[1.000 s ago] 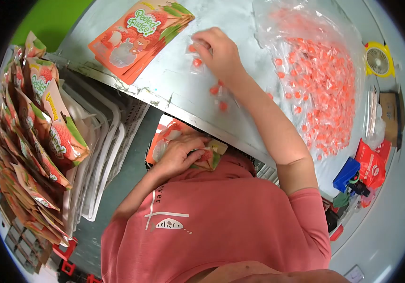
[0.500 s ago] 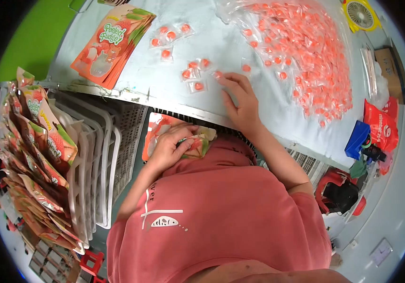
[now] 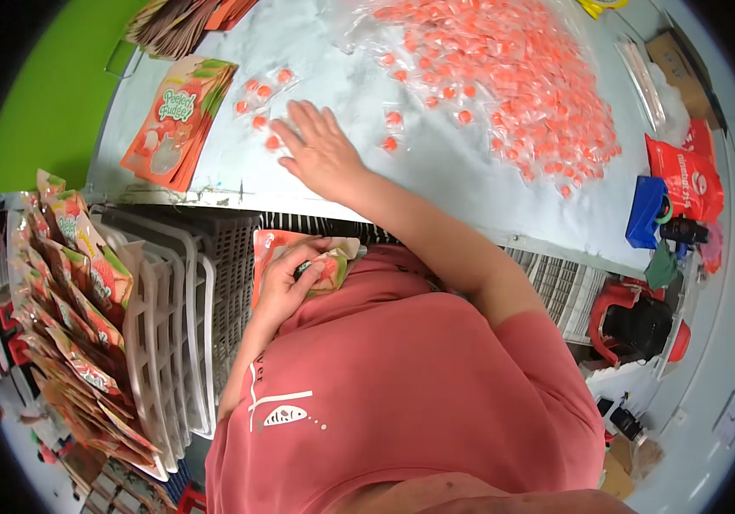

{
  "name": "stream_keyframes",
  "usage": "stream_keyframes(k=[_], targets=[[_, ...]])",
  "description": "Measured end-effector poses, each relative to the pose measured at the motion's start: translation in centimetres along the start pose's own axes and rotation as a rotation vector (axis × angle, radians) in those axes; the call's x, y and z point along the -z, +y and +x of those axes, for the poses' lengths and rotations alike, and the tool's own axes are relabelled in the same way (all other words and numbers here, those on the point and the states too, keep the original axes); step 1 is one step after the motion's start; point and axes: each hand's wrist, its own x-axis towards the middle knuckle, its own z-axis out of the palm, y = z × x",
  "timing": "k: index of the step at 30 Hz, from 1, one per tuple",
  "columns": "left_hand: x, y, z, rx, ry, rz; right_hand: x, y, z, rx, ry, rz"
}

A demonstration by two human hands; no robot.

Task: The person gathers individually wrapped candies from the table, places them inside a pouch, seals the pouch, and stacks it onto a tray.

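My left hand (image 3: 286, 283) grips a printed candy pouch (image 3: 331, 272) at my lap, under the table's front edge. My right hand (image 3: 325, 158) lies over the pale tabletop with its fingers spread. Several wrapped red candies (image 3: 263, 90) are just beyond its fingertips, and one candy (image 3: 273, 141) is close to its thumb. Two more wrapped candies (image 3: 391, 128) rest to the right of that hand. Whether any candies are under the palm is hidden. A stack of flat "Peeled Fudge" pouches (image 3: 170, 120) sits to the left.
A big pile of wrapped candies (image 3: 513, 77) spreads over clear plastic at the back right. Filled pouches (image 3: 85, 283) stand in white crates (image 3: 200, 343) at my left. More pouches (image 3: 170, 26) lie at the far left. A blue box (image 3: 646, 212) is by the right edge.
My right hand has swept left across the table and its fingers have spread. The middle candies have shifted or are now hidden. My left hand still holds the pouch; the view has shifted.
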Motion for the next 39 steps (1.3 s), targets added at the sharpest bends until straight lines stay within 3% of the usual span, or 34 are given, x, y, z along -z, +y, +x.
stream_keyframes(k=[3, 6, 8, 12, 18, 21, 27, 30, 34, 37, 39], targets=[[0.1, 0.1, 0.0, 0.000, -0.010, -0.014, -0.5, -0.3, 2.0, 0.037, 0.066, 0.012], [0.6, 0.1, -0.4, -0.011, 0.012, 0.015, 0.0, 0.3, 2.6, 0.011, 0.097, 0.316], [0.4, -0.1, -0.4, -0.036, 0.052, 0.049, -0.1, 2.1, 1.3, -0.174, 0.250, 0.434], [0.3, -0.2, -0.2, 0.017, 0.056, 0.076, 1.9, 3.0, 0.0, -0.249, 0.187, 0.440], [0.4, -0.7, 0.1, 0.000, 0.021, 0.071, 0.3, 2.1, 1.3, -0.171, 0.164, 0.402], [0.7, 0.0, 0.1, 0.004, -0.006, 0.089, -0.5, 2.3, 3.3, -0.085, 0.263, 0.278], [0.8, -0.3, 0.1, -0.027, -0.028, 0.110, -2.8, 2.7, 6.1, -0.139, 0.096, -0.045], [0.9, -0.1, -0.2, 0.026, 0.019, 0.032, -1.1, 1.5, 5.9, -0.145, 0.040, 0.279], [0.8, -0.4, -0.3, 0.049, 0.013, 0.032, 1.7, 6.4, 4.0, -0.104, 0.251, 0.159], [0.5, -0.6, 0.0, 0.046, 0.003, -0.004, 4.0, 12.1, 2.4, -0.128, 0.262, -0.113], [0.3, -0.3, 0.2, 0.037, -0.009, -0.003, 5.6, 13.6, 1.5, -0.201, 0.104, -0.196]])
